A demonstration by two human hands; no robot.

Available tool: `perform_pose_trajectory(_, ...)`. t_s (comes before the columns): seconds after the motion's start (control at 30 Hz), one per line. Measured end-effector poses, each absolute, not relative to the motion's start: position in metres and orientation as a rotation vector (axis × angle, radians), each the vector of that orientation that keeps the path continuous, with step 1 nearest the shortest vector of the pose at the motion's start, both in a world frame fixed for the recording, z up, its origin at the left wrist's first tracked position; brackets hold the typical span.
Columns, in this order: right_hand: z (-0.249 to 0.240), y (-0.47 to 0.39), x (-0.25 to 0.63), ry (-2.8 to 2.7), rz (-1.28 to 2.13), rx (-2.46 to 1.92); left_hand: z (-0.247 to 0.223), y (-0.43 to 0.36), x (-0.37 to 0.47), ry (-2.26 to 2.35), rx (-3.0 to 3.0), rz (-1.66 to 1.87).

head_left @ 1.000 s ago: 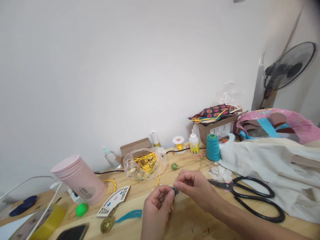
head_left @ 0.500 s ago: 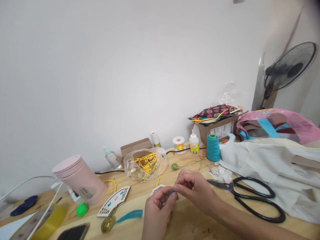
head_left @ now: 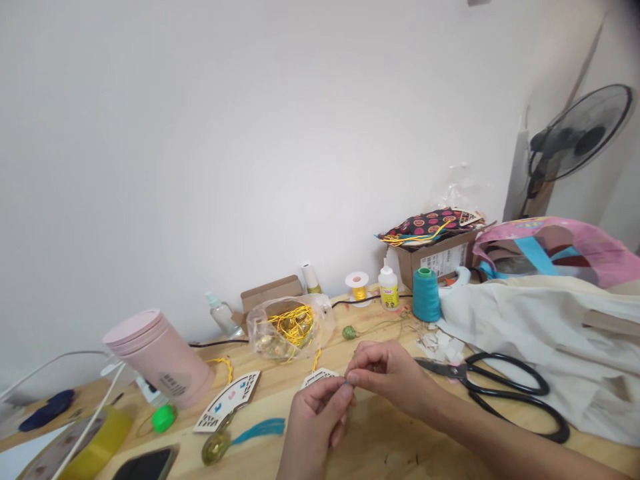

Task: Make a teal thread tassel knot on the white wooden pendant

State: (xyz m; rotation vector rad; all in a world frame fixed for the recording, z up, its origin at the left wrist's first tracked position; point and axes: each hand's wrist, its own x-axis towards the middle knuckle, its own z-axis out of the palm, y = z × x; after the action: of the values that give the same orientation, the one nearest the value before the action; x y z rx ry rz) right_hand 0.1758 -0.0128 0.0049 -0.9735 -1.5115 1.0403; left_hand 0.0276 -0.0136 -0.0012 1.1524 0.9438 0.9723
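Pinching a mostly hidden blue scrap (head_left: 346,383) between thumb and forefinger, the left hand (head_left: 320,413) is closed over the table (head_left: 385,453). At the scrap, the right hand's (head_left: 383,373) bent fingertips meet it; whether they grip too, I cannot tell. Just beyond lies a white cutout piece (head_left: 320,377); leftward, a blue tassel (head_left: 260,430); rightward, black-handled scissors (head_left: 464,375); farther back, a blue thread cone (head_left: 426,301).

Blue tassel (head_left: 260,430), black-handled scissors (head_left: 465,373), pink-circled black cloth (head_left: 423,225)

A pale wall (head_left: 250,147) backs a wooden table (head_left: 245,465), with a fan (head_left: 585,139), probably pole-mounted, at right.
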Motion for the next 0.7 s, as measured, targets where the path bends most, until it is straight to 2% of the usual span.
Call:
perform_pose_trajectory(0.3, 0.0105, -0.0164, 0.1741, -1.563, 0.876, -0.987, 0.0002, -0.014, 0.0281, 0.925, 1.16, 0.961)
perform_pose_trajectory(0.53, 0.0117, -0.0144, 0.1723, -1.305, 1.274, -0.958, 0.0023, -0.0124, 0.0278, 0.953, 1.164, 1.08)
perform_pose_trajectory(0.7, 0.0104, -0.0157, 0.1713, -1.267, 1.378, -0.996, 0.0057, -0.0128, 0.0278, 0.961, 1.189, 1.093)
